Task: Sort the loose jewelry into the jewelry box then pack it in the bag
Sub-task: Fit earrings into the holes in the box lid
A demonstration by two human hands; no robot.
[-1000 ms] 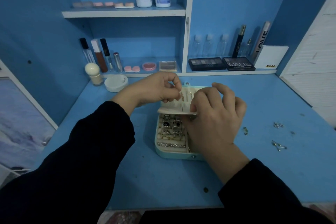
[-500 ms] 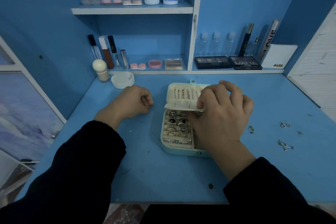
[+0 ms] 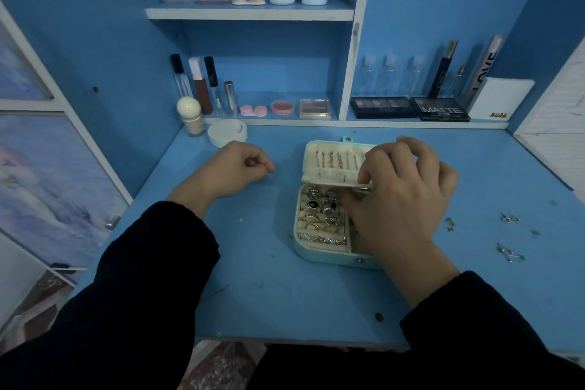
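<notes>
Rings of silver metal [image 3: 323, 207] and thin gold chains [image 3: 335, 161] sit in our open mint-green jewelry box [image 3: 319, 256] at the middle of the blue table [image 3: 269, 294], fingers [image 3: 368, 168] of our right hand [image 3: 402, 199] pinching its cream flap [image 3: 329, 179], left hand [image 3: 234, 168] curled empty, leaving us the small metal pieces [image 3: 509, 218] near the right edge, then the unseen bag.

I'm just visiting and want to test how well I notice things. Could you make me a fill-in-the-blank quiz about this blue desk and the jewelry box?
1. The jewelry box on the blue desk has its lid ____.
2. The left hand rests on the desk, curled into a ____.
3. The right hand pinches the box's cream inner flap, and loose jewelry lies on the desk to the box's ____.

Missing words: open; fist; right.
</notes>
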